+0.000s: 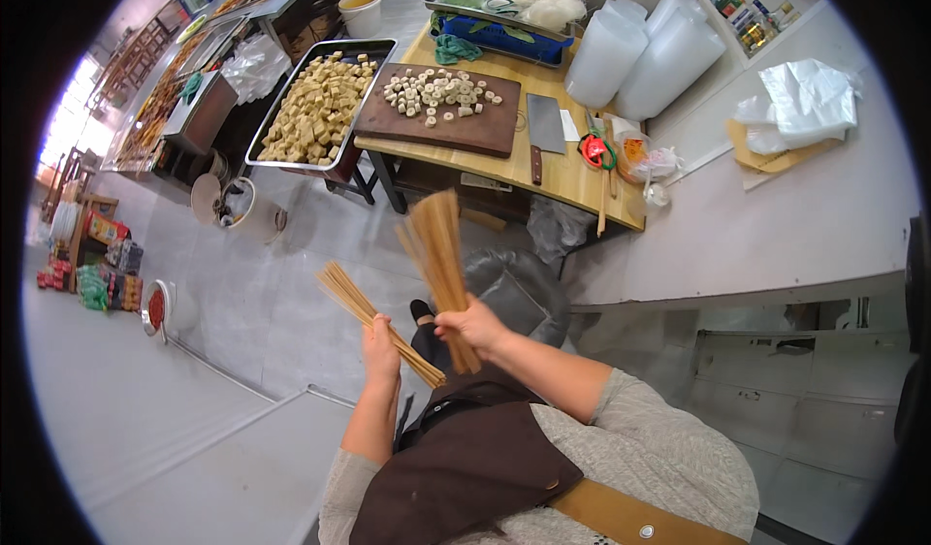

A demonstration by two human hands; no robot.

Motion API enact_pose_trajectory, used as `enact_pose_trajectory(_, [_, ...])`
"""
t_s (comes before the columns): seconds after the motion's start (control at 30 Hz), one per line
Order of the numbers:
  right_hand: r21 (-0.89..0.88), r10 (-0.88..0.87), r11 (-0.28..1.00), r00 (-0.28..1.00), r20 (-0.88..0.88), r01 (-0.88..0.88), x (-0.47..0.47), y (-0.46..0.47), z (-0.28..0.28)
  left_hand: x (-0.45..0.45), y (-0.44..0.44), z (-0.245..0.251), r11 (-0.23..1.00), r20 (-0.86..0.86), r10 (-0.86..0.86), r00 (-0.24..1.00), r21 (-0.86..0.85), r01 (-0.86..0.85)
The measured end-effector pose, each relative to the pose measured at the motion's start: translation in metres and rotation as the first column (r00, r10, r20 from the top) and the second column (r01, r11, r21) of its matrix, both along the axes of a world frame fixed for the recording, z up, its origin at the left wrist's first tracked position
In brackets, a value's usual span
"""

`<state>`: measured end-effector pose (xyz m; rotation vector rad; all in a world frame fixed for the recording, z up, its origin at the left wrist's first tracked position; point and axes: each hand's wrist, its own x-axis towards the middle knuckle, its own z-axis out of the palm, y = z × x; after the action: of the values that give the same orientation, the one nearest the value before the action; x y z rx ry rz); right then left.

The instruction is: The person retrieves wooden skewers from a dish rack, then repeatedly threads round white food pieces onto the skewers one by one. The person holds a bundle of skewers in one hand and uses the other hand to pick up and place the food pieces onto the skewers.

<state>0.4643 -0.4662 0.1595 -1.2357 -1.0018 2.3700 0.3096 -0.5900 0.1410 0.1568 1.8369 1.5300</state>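
Observation:
My left hand (380, 348) grips a thin bundle of wooden skewers (349, 289), tilted up and to the left. In my right hand (471, 325) is a thicker bundle of wooden skewers (434, 243), blurred and fanned out at its upper end. The two bundles are apart, held in front of my dark apron (465, 465). Beyond them, a brown cutting board (444, 132) on the wooden table (582, 199) carries short, pale ring-shaped slices (440, 94). A cleaver (547, 124) lies beside the board.
A metal tray (251, 154) of tofu-like cubes (316, 112) stands left of the board. Scissors (596, 154) lie near the table's right end, below stacked plastic containers (607, 54). A grey padded seat (516, 290) is just ahead. Buckets (251, 214) stand on the floor at left.

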Motion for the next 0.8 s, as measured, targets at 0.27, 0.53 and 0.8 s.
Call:
enact_pose_trajectory(0.27, [0.542, -0.455, 0.836, 0.657, 0.602, 0.082, 0.056, 0.296, -0.09, -0.15, 0.019, -0.011, 0.984, 0.306, 0.177, 0.936, -0.029, -0.176])
enact_pose_trajectory(0.53, [0.412, -0.391, 0.875, 0.128, 0.911, -0.254, 0.09, 0.482, -0.148, -0.213, 0.057, -0.043, 0.983, 0.425, 0.169, 0.889, -0.139, -0.12])
enact_pose_trajectory(0.8, [0.207, -0.238, 0.91, -0.046, 0.97, -0.359, 0.076, 0.488, -0.147, -0.219, 0.111, -0.053, 0.981, 0.529, 0.063, 0.846, -0.189, 0.045])
